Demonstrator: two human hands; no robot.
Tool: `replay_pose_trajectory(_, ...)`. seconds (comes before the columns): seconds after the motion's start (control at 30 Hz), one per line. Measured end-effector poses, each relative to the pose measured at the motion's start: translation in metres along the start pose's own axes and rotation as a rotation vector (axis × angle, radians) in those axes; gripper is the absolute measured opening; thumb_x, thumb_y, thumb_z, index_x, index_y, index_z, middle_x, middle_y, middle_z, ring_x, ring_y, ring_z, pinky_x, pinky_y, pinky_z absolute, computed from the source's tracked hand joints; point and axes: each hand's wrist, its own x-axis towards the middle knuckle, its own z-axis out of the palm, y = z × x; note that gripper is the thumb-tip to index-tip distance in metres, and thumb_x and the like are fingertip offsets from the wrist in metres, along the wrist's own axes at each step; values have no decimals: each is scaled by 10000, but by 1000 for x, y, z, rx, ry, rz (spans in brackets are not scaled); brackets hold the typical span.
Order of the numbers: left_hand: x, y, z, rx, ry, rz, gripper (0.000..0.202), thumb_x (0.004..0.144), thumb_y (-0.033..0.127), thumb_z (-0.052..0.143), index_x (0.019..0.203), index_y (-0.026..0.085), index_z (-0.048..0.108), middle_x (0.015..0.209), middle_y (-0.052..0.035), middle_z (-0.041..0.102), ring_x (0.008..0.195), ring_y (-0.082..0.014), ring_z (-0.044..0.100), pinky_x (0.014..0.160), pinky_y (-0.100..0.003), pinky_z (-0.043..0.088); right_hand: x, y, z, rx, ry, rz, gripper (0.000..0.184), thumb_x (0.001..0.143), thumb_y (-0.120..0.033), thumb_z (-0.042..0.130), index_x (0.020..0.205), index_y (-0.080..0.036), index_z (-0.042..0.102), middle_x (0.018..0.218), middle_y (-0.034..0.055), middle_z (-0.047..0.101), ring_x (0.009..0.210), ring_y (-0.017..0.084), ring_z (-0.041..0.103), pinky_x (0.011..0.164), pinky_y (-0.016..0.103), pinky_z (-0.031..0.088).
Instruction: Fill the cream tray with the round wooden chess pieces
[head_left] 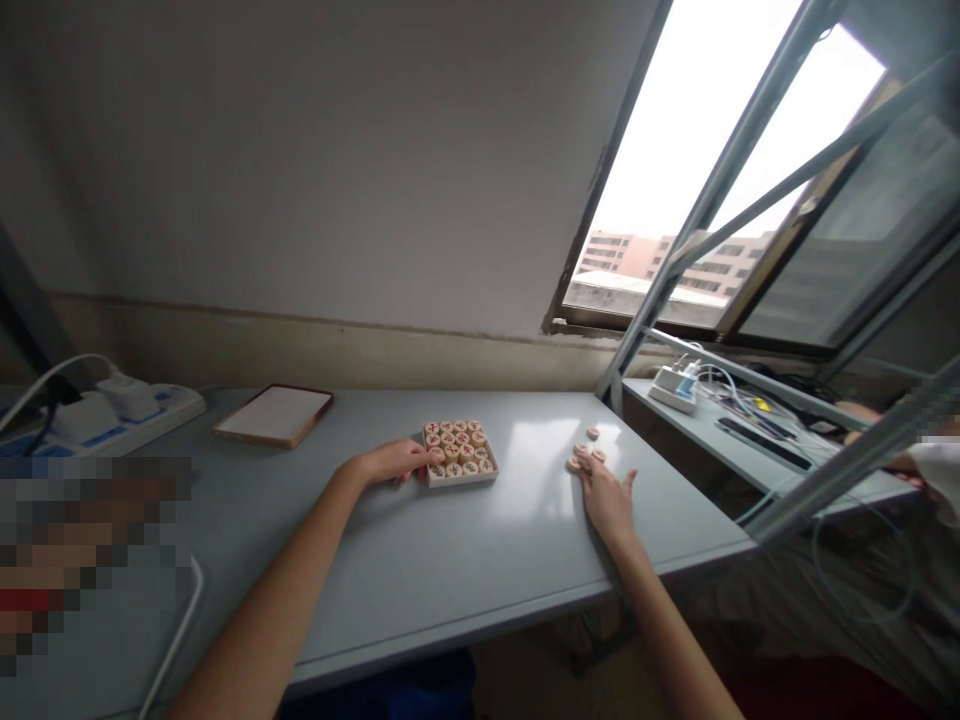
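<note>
A small white box (465, 480) holds rows of round wooden Chinese chess pieces (459, 440) with painted characters. My left hand (394, 460) is at the box's left side, fingers bent against its edge and one fingertip over a piece in the left column. To the right, several loose Chinese chess pieces (592, 434) lie on the grey desk (420, 560). My right hand (609, 500) reaches over them with fingers outstretched and thumb apart, its fingertips touching the nearest pieces. The fingertips partly cover those pieces.
A shallow brown-rimmed tray or lid (277, 415) lies at the back left. Beyond it stands a white power strip (150, 415) with plugs and cords. At right, a metal bed frame post (660, 290) rises beside another desk carrying a second power strip (673, 390), cables and another person's arm.
</note>
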Motion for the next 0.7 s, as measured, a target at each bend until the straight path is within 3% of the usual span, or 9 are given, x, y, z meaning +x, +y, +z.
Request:
replay_pose_trajectory(0.2,1,-2,1,20,2,7,552,639,683,361,610,151,507,447,34,412,399,-79,349,431,-217,263,4,-25,-10,227,41,-200,256,826,-330,382,927,-188,569,874,70,612,833,217,537,891,457,273)
replay_pose_trajectory(0.3,0,0,1,82,11,7,522,653,648,385,604,145,520,458,32,417,406,-74,348,432,-213,261,6,-51,-15,395,93,-190,252,800,-365,443,935,-192,569,874,65,603,806,210,538,785,372,362)
replay_pose_trajectory(0.4,-4,5,-2,105,-105,7,460,692,572,386,609,146,535,503,18,463,426,-76,365,421,-205,257,11,-84,-12,522,109,-205,211,794,-337,469,931,-210,567,883,47,602,814,188,541,748,326,378)
replay_pose_trajectory(0.5,-6,10,-3,90,-239,45,392,732,466,361,606,145,547,551,4,518,450,-78,393,431,-201,272,16,-111,-1,540,41,-296,193,772,-309,508,939,-234,570,876,25,611,824,178,545,780,336,365)
replay_pose_trajectory(0.7,-1,14,4,55,-203,32,313,709,274,360,550,132,589,446,1,502,417,-85,405,480,-214,305,20,-126,14,696,-60,-344,454,729,-294,559,1147,-211,401,917,22,616,789,150,562,761,319,397)
